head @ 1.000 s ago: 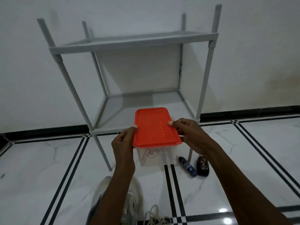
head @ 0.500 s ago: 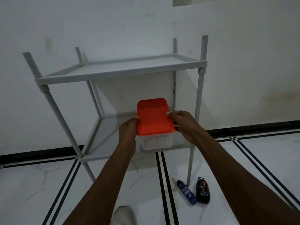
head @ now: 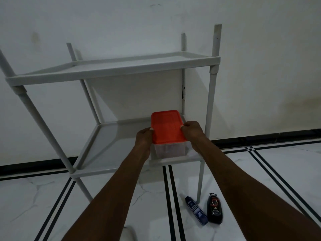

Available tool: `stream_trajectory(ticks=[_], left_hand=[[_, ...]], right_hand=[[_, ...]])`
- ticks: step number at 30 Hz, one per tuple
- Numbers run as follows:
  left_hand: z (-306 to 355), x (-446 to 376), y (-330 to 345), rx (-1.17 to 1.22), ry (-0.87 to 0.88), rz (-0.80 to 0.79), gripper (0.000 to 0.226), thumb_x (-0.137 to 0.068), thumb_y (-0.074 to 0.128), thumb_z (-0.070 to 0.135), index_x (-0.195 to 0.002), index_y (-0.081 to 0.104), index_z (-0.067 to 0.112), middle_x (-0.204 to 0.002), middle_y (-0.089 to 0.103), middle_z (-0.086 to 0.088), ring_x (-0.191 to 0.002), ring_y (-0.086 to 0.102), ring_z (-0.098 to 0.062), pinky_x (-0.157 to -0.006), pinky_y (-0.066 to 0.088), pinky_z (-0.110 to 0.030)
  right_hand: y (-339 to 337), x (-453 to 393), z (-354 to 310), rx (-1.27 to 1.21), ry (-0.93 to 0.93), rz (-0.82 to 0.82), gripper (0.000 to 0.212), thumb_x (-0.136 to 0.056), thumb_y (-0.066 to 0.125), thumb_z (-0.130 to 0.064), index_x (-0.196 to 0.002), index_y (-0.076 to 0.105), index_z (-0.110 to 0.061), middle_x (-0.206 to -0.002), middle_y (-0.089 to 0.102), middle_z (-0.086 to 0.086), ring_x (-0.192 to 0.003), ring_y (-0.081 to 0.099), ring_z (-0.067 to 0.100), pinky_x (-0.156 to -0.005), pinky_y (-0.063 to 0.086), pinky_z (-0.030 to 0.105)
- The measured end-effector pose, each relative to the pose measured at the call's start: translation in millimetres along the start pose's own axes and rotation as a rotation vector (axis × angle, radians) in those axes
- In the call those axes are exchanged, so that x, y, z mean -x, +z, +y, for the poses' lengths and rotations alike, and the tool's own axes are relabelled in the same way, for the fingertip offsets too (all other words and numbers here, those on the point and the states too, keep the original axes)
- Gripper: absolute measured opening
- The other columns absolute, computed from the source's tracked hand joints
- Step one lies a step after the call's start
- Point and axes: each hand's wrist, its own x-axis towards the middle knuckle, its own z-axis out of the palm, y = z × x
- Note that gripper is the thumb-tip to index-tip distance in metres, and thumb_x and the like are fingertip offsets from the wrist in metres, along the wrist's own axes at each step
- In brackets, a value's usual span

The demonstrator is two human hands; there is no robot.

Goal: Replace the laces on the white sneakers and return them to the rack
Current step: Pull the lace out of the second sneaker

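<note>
Both hands grip a clear box with orange lid [head: 167, 126] on the grey rack's lower shelf [head: 111, 146], right end: left hand [head: 143, 138], right hand [head: 192, 130]. Floor beside rack leg: blue tube [head: 196, 210], black bottle [head: 214, 208].

Two forearms enter from the lower edge of the frame — one from the lower left, one from the lower right — and converge toward the centre. Both are bare along their full visible length; no sleeve, cuff, watch or band shows. The left hand [head: 143, 139] and right hand [head: 192, 130] are ungloved — no rings visible. Short fingernails show on both thumbs.
</note>
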Motion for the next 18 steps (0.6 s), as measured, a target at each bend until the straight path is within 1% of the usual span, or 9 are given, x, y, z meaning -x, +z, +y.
stream_trajectory(ticks=[3,5,7,10,11,13,14,16,18], left_hand=[[-6.0,-1.1,8.6,0.016,0.002,-0.010,0.024,-0.101,0.049,0.007,-0.112,0.070,0.003,-0.101,0.071,-0.015,-0.081,0.065,-0.020,-0.078,0.056,-0.031],[-8.6,-0.5,11.8,0.029,0.013,-0.006,0.023,-0.102,0.048,0.009,-0.106,0.071,0.007,-0.097,0.071,-0.013,-0.079,0.064,-0.019,-0.075,0.056,-0.030],[-8.2,1.4,12.0,0.045,0.019,-0.007,0.022,-0.102,0.049,0.009,-0.097,0.070,0.011,-0.093,0.070,-0.011,-0.079,0.064,-0.019,-0.079,0.057,-0.032],[-4.2,7.6,8.0,0.050,0.015,0.005,0.022,-0.100,0.052,0.005,-0.086,0.064,0.017,-0.093,0.068,-0.011,-0.082,0.062,-0.020,-0.090,0.055,-0.039],[-3.6,10.9,5.8,0.065,0.020,0.012,0.020,-0.099,0.052,0.003,-0.088,0.062,0.017,-0.095,0.067,-0.011,-0.085,0.061,-0.021,-0.090,0.055,-0.040],[-3.6,19.0,-0.7,0.080,0.059,0.009,0.014,-0.099,0.055,0.007,-0.107,0.063,0.015,-0.103,0.068,-0.009,-0.091,0.063,-0.020,-0.081,0.057,-0.034],[-5.6,25.9,-6.9,0.075,0.090,0.010,0.018,-0.100,0.056,0.010,-0.116,0.064,0.014,-0.105,0.068,-0.007,-0.093,0.064,-0.019,-0.076,0.055,-0.029],[-12.2,39.3,-18.8,0.079,0.154,0.031,0.024,-0.101,0.057,0.014,-0.124,0.066,0.012,-0.107,0.068,-0.005,-0.094,0.064,-0.017,-0.075,0.052,-0.025],[-25.2,60.6,-34.4,0.097,0.173,0.061,0.023,-0.100,0.059,0.014,-0.122,0.068,0.011,-0.107,0.070,-0.005,-0.091,0.066,-0.015,-0.075,0.054,-0.024]], right_hand=[[-2.2,-1.7,1.9,0.067,-0.003,0.016,0.027,-0.103,0.044,-0.012,-0.116,0.063,0.003,-0.114,0.067,0.021,-0.104,0.065,0.034,-0.092,0.055,0.044],[-3.6,-2.4,2.3,0.129,-0.026,0.022,0.030,-0.104,0.043,-0.013,-0.119,0.062,0.005,-0.116,0.066,0.022,-0.107,0.064,0.035,-0.090,0.054,0.042],[-4.6,-4.3,1.8,0.179,-0.045,0.019,0.032,-0.104,0.042,-0.013,-0.119,0.062,0.007,-0.115,0.066,0.022,-0.105,0.065,0.035,-0.087,0.055,0.040],[-2.8,-0.6,2.8,0.301,-0.114,0.035,0.033,-0.104,0.043,-0.019,-0.119,0.059,0.006,-0.111,0.062,0.021,-0.093,0.061,0.030,-0.066,0.051,0.027],[-2.0,2.4,4.6,0.373,-0.180,0.075,0.034,-0.104,0.043,-0.020,-0.121,0.057,0.005,-0.115,0.058,0.022,-0.096,0.058,0.031,-0.068,0.049,0.027],[0.9,13.3,6.4,0.513,-0.387,0.150,0.035,-0.103,0.043,-0.021,-0.129,0.051,0.001,-0.126,0.051,0.024,-0.111,0.053,0.036,-0.089,0.051,0.039],[5.1,24.1,5.9,0.535,-0.503,0.168,0.036,-0.102,0.044,-0.018,-0.132,0.050,0.000,-0.130,0.050,0.023,-0.115,0.051,0.037,-0.096,0.049,0.044],[14.5,48.0,0.7,0.478,-0.700,0.198,0.034,-0.098,0.049,-0.011,-0.131,0.052,-0.002,-0.128,0.053,0.021,-0.111,0.055,0.032,-0.094,0.052,0.042],[25.7,78.3,-0.6,0.363,-0.768,0.219,0.030,-0.096,0.054,-0.008,-0.126,0.056,-0.004,-0.123,0.057,0.016,-0.101,0.060,0.024,-0.083,0.051,0.028]])
